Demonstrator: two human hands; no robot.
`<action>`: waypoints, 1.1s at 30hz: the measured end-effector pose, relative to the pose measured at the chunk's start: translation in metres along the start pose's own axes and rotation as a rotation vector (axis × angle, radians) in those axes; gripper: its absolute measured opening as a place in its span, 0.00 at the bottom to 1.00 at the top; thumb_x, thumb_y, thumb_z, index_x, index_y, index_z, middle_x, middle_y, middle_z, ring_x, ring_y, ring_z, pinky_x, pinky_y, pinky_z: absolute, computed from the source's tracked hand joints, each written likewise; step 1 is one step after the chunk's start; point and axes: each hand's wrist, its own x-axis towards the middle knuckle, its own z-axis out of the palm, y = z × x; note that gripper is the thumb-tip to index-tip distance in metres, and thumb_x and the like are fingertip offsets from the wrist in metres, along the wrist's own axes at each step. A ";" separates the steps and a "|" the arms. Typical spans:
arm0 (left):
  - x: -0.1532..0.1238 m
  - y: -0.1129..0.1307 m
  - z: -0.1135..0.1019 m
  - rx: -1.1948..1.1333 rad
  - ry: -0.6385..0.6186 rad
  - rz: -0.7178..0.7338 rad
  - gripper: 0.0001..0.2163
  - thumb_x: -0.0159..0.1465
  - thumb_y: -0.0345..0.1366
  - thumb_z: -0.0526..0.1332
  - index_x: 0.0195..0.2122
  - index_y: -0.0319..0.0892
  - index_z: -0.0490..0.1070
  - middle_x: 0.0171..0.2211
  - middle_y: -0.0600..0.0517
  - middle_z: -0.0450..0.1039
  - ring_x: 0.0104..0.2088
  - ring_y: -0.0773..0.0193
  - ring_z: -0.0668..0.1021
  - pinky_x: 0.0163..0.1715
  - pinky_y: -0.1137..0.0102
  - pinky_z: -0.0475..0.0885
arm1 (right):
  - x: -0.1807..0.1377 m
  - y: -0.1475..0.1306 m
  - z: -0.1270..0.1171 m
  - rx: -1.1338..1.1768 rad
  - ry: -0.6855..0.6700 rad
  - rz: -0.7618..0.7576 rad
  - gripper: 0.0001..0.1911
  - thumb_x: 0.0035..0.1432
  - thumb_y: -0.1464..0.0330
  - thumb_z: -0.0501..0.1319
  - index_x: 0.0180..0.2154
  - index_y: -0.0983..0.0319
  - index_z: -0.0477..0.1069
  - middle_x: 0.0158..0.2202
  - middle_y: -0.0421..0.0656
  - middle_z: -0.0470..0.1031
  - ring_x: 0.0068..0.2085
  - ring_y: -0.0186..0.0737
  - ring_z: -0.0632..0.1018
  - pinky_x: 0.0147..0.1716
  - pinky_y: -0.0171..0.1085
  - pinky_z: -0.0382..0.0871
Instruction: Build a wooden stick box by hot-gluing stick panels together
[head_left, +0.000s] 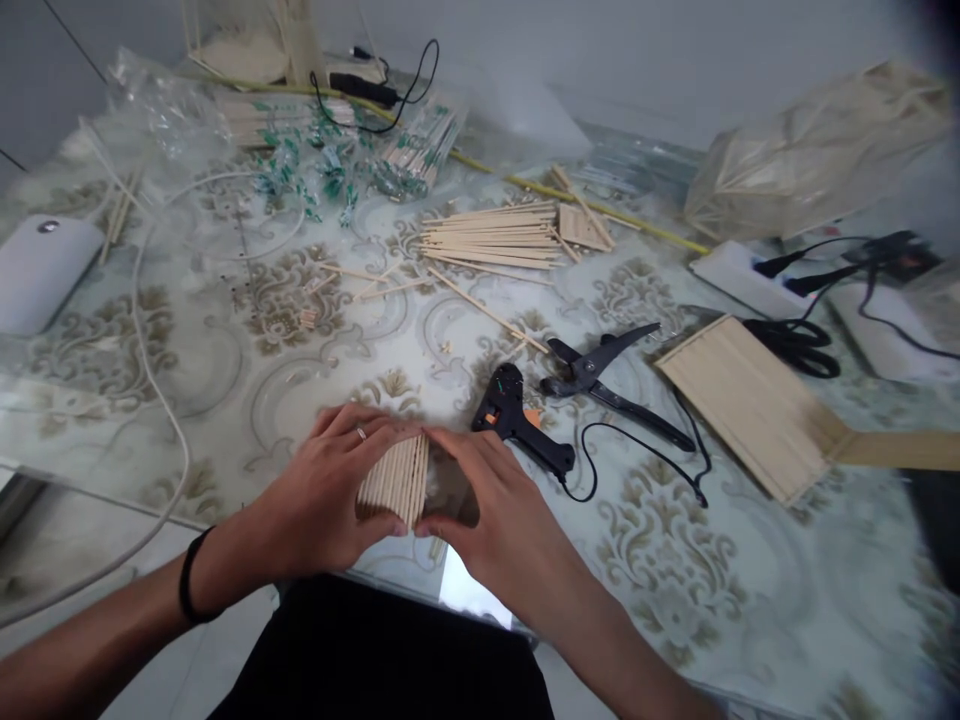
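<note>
Close to the table's front edge, a small piece made of wooden sticks (397,478) laid side by side is between my two hands. My left hand (330,485) is closed round its left side, thumb below and fingers above. At its right edge my right hand (487,490) grips with thumb and fingertips. The underside of the piece is hidden. Just beyond my right hand lies a black glue gun (521,420) with its cord. Black-handled cutting pliers (604,380) rest to the right of it.
Loose wooden sticks (491,237) lie in a pile farther back. A flat stick panel (750,405) is at right, by a white power strip (757,278). Plastic-wrapped stick packs (420,145), a white box-like device (46,270) and a white cable (142,350) are behind and left.
</note>
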 end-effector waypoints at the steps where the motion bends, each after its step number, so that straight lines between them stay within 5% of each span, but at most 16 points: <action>1: 0.000 -0.002 0.000 0.003 -0.004 0.009 0.43 0.56 0.35 0.79 0.69 0.48 0.60 0.63 0.45 0.78 0.64 0.43 0.73 0.66 0.46 0.65 | 0.000 0.000 0.000 -0.001 0.006 0.006 0.46 0.52 0.77 0.80 0.68 0.58 0.65 0.60 0.50 0.79 0.60 0.56 0.78 0.62 0.60 0.76; 8: -0.005 -0.017 0.000 0.005 0.008 0.119 0.51 0.54 0.46 0.83 0.73 0.51 0.56 0.67 0.43 0.74 0.66 0.43 0.72 0.67 0.47 0.66 | -0.011 0.011 -0.007 -0.058 -0.028 -0.065 0.48 0.55 0.69 0.80 0.71 0.55 0.61 0.69 0.52 0.72 0.69 0.57 0.73 0.69 0.61 0.70; 17: 0.001 -0.007 -0.004 -0.014 0.073 0.132 0.38 0.55 0.34 0.76 0.66 0.47 0.63 0.62 0.44 0.75 0.65 0.44 0.72 0.68 0.44 0.68 | -0.038 0.035 -0.026 -0.310 0.039 -0.064 0.22 0.73 0.66 0.63 0.66 0.57 0.69 0.64 0.55 0.77 0.65 0.60 0.78 0.63 0.66 0.75; 27: 0.001 0.002 -0.057 -0.017 0.193 0.102 0.33 0.62 0.47 0.75 0.65 0.51 0.64 0.63 0.46 0.72 0.64 0.45 0.72 0.66 0.47 0.70 | -0.065 0.040 -0.037 -0.265 0.121 -0.108 0.16 0.74 0.67 0.63 0.60 0.60 0.73 0.59 0.54 0.80 0.59 0.58 0.81 0.60 0.64 0.77; 33: 0.009 0.037 0.001 -0.115 0.090 0.129 0.37 0.59 0.38 0.76 0.66 0.51 0.60 0.64 0.45 0.72 0.65 0.46 0.72 0.67 0.48 0.69 | -0.080 0.027 -0.028 -0.110 0.135 -0.064 0.23 0.71 0.70 0.65 0.65 0.56 0.68 0.62 0.52 0.77 0.63 0.55 0.79 0.63 0.61 0.77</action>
